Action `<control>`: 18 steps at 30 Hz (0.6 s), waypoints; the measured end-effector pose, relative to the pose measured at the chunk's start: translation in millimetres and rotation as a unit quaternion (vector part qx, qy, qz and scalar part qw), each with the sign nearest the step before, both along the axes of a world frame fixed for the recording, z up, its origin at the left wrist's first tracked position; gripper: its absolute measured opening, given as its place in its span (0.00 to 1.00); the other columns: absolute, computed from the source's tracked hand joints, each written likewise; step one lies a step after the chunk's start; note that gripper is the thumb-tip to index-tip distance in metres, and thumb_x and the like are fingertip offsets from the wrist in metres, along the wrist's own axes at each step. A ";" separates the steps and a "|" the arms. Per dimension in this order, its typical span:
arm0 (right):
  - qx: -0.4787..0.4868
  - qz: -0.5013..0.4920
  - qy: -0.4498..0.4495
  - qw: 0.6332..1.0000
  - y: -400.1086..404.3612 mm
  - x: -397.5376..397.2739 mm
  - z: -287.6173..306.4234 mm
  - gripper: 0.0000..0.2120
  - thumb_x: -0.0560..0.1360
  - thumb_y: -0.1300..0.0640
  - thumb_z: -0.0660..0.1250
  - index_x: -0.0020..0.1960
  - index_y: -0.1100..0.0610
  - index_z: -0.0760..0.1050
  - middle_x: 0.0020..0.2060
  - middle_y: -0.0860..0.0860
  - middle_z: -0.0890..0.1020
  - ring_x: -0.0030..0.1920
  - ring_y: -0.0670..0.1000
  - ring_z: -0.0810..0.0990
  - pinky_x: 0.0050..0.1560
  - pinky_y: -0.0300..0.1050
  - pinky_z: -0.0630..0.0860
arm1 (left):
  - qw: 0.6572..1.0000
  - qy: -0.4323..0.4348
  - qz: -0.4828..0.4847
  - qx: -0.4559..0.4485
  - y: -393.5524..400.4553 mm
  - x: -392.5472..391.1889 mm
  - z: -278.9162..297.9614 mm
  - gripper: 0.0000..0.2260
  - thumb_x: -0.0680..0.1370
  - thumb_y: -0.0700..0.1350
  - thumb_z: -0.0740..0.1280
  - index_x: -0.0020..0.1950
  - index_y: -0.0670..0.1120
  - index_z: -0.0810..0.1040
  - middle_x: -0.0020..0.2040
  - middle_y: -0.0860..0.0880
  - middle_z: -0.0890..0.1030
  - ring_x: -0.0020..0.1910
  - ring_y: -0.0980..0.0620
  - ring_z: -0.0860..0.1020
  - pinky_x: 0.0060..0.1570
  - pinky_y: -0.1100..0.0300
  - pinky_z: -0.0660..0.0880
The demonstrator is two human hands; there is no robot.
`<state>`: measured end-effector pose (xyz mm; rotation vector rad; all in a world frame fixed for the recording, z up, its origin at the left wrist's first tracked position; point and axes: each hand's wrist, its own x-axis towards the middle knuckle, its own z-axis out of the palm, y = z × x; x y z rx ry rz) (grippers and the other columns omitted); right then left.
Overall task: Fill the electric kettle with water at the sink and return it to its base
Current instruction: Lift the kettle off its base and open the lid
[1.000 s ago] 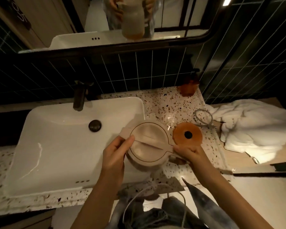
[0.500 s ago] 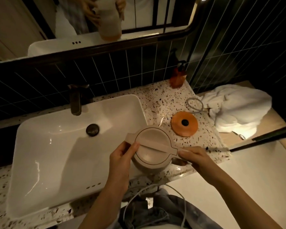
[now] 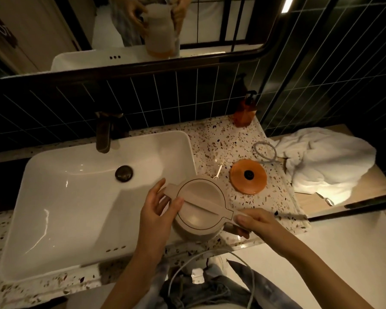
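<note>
A beige electric kettle [image 3: 201, 206] with its lid closed is held over the right front edge of the white sink [image 3: 76, 197]. My right hand [image 3: 252, 221] grips the kettle's handle at the right. My left hand [image 3: 158, 208] rests against the kettle's left side, with the thumb on the lid near the spout. The round orange base [image 3: 248, 176] lies on the terrazzo counter [image 3: 218, 141], just right of the kettle and apart from it. A dark faucet [image 3: 104, 134] stands behind the sink; no water is running.
An orange soap bottle [image 3: 245, 112] stands in the back right corner. A white towel [image 3: 325, 161] lies on a wooden shelf at the right, with a coiled cable [image 3: 264, 150] beside it. A mirror [image 3: 143, 30] hangs above the dark tiled wall.
The kettle stays in both hands at the sink's right edge. The camera view has shifted slightly; my left thumb has slid a little on the lid.
</note>
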<state>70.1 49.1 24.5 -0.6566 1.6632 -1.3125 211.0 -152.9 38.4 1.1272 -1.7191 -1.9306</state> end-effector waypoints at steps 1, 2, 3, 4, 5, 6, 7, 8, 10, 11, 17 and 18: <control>0.001 0.003 -0.001 1.000 0.6 -0.5 -0.8 0.16 0.76 0.45 0.61 0.33 0.47 0.77 0.30 0.49 0.76 0.33 0.46 0.75 0.39 0.37 0.71 | 1.000 -0.008 -0.003 -0.015 2.0 -0.7 0.9 0.23 0.76 0.45 0.70 0.67 0.61 0.70 0.59 0.66 0.72 0.57 0.67 0.72 0.54 0.68 0.70; 0.002 0.008 -0.004 1.000 1.0 -1.1 -1.0 0.16 0.76 0.45 0.61 0.33 0.47 0.77 0.30 0.49 0.76 0.33 0.46 0.75 0.39 0.37 0.71 | 1.000 -0.012 -0.001 -0.022 3.9 -1.5 2.1 0.23 0.76 0.45 0.70 0.67 0.61 0.70 0.59 0.65 0.72 0.58 0.65 0.72 0.55 0.68 0.69; 0.002 0.011 -0.008 1.000 0.9 -2.0 -0.9 0.16 0.76 0.44 0.61 0.33 0.47 0.77 0.30 0.48 0.76 0.33 0.46 0.75 0.39 0.37 0.71 | 0.999 -0.016 0.003 -0.027 5.4 -2.1 2.2 0.22 0.76 0.45 0.70 0.67 0.61 0.70 0.61 0.62 0.73 0.60 0.62 0.71 0.56 0.66 0.69; 0.002 0.016 -0.011 1.000 0.6 -3.1 -0.8 0.16 0.76 0.45 0.61 0.33 0.47 0.77 0.30 0.48 0.76 0.33 0.45 0.75 0.39 0.37 0.71 | 0.999 -0.017 0.006 -0.029 5.9 -2.3 1.7 0.22 0.76 0.45 0.70 0.67 0.61 0.70 0.63 0.59 0.73 0.62 0.59 0.71 0.58 0.63 0.69; 0.003 0.020 -0.013 1.000 0.1 -4.3 -0.7 0.16 0.76 0.45 0.61 0.33 0.47 0.78 0.30 0.48 0.77 0.33 0.45 0.75 0.40 0.36 0.71 | 0.999 -0.015 0.008 -0.028 5.8 -2.3 2.0 0.22 0.76 0.47 0.70 0.67 0.61 0.70 0.65 0.57 0.73 0.63 0.57 0.71 0.59 0.61 0.70; 0.005 0.023 -0.014 1.000 -0.2 -5.1 -0.7 0.16 0.76 0.45 0.61 0.33 0.47 0.78 0.29 0.47 0.77 0.33 0.45 0.75 0.40 0.36 0.71 | 1.000 -0.010 0.011 -0.024 5.1 -1.9 1.8 0.22 0.74 0.50 0.71 0.66 0.61 0.71 0.67 0.55 0.74 0.64 0.56 0.72 0.61 0.58 0.71; 0.005 0.023 -0.016 1.000 -0.4 -5.7 -0.9 0.16 0.76 0.45 0.61 0.33 0.48 0.78 0.29 0.47 0.77 0.33 0.45 0.75 0.40 0.36 0.72 | 1.000 -0.005 0.010 -0.020 4.9 -1.5 1.6 0.22 0.72 0.53 0.71 0.65 0.62 0.71 0.67 0.54 0.75 0.65 0.54 0.74 0.63 0.55 0.73; 0.006 0.021 -0.017 1.000 -0.5 -6.3 -0.9 0.16 0.76 0.44 0.61 0.32 0.48 0.78 0.29 0.47 0.77 0.33 0.45 0.75 0.40 0.36 0.72 | 1.000 -0.001 0.009 -0.020 4.8 -1.3 1.6 0.23 0.71 0.54 0.71 0.65 0.63 0.72 0.67 0.53 0.76 0.65 0.53 0.75 0.63 0.53 0.74; 0.007 0.018 -0.022 1.000 -0.1 -7.7 -0.6 0.16 0.75 0.44 0.62 0.32 0.48 0.79 0.29 0.46 0.78 0.33 0.44 0.76 0.40 0.34 0.72 | 0.999 -0.002 0.008 -0.032 5.6 -2.7 4.3 0.21 0.72 0.53 0.70 0.63 0.62 0.72 0.66 0.52 0.77 0.65 0.52 0.75 0.62 0.55 0.75; 0.006 0.019 -0.023 1.000 -0.2 -8.4 -0.4 0.16 0.75 0.44 0.62 0.32 0.48 0.79 0.29 0.47 0.78 0.33 0.43 0.76 0.40 0.34 0.72 | 0.999 -0.002 0.009 -0.042 6.3 -3.4 5.1 0.20 0.74 0.50 0.70 0.64 0.61 0.72 0.66 0.53 0.76 0.65 0.52 0.75 0.61 0.58 0.74; 0.003 0.045 -0.001 0.999 -5.5 -9.1 3.2 0.18 0.76 0.43 0.61 0.34 0.52 0.78 0.31 0.49 0.77 0.33 0.46 0.75 0.41 0.38 0.72 | 0.980 0.020 -0.008 -0.199 14.2 -7.5 23.9 0.18 0.72 0.60 0.65 0.62 0.59 0.75 0.67 0.57 0.74 0.69 0.61 0.69 0.65 0.68 0.68; 0.002 0.047 -0.001 0.999 -6.6 -9.3 4.5 0.18 0.76 0.43 0.61 0.35 0.52 0.78 0.30 0.49 0.77 0.33 0.46 0.75 0.41 0.38 0.72 | 0.974 0.025 -0.019 -0.223 16.0 -9.4 28.1 0.17 0.74 0.59 0.63 0.61 0.57 0.77 0.67 0.58 0.73 0.69 0.62 0.68 0.64 0.71 0.67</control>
